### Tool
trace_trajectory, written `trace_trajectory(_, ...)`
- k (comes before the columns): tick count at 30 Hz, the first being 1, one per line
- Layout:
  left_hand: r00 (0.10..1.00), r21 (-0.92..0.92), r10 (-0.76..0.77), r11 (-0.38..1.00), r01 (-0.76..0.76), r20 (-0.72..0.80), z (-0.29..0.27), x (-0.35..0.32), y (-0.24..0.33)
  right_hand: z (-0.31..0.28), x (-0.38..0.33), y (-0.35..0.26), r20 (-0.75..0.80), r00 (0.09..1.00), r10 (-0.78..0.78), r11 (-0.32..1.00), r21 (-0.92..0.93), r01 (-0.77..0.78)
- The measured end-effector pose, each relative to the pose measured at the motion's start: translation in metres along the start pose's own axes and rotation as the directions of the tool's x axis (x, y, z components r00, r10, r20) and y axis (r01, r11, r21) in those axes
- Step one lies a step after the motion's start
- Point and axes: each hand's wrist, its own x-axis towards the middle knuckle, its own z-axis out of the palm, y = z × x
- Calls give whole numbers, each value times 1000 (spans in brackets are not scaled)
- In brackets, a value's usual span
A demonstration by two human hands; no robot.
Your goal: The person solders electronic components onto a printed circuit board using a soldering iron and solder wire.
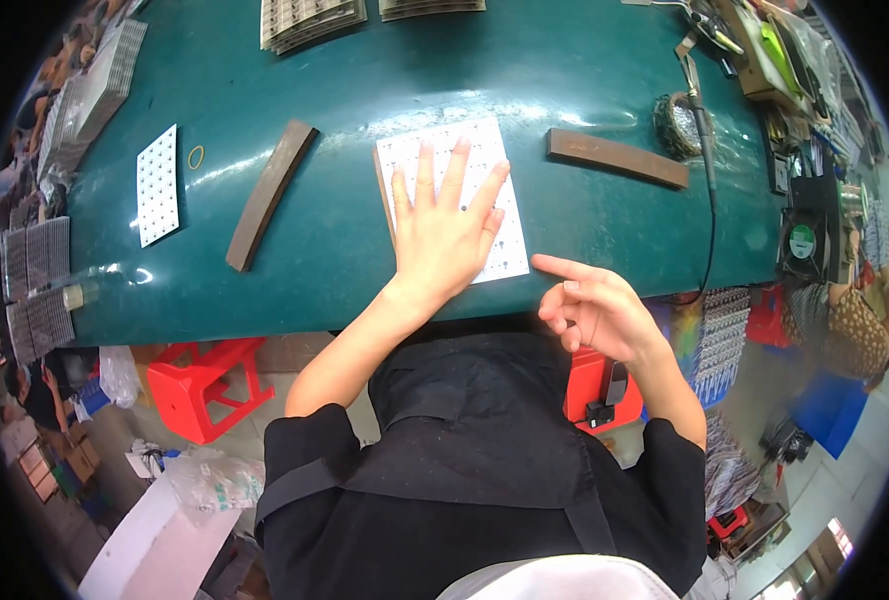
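Observation:
My left hand (447,225) lies flat with fingers spread on a white dotted board (485,150), which rests on the green table (365,80) at its near edge. A thin brown slab shows under the board's left side. My right hand (590,305) hovers just right of the board's near corner, forefinger pointing toward it, the other fingers curled, holding nothing.
Two brown bars lie on the table, one at the left (270,192), one at the right (617,157). A second white board (158,185) and a rubber band (196,156) sit far left. A soldering iron (700,110), a small fan (803,240) and stacked boards (310,18) ring the edges.

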Motion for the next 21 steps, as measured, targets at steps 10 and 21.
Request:
trace_trajectory(10,999,-11,3,1000,-3,-51,3,-1,-1,1,11,9,-29,999,-30,997,-67,28)
trace_trajectory(21,999,-47,4,999,-6,-38,-3,-1,-2,11,8,20,4,998,-60,978,203,58)
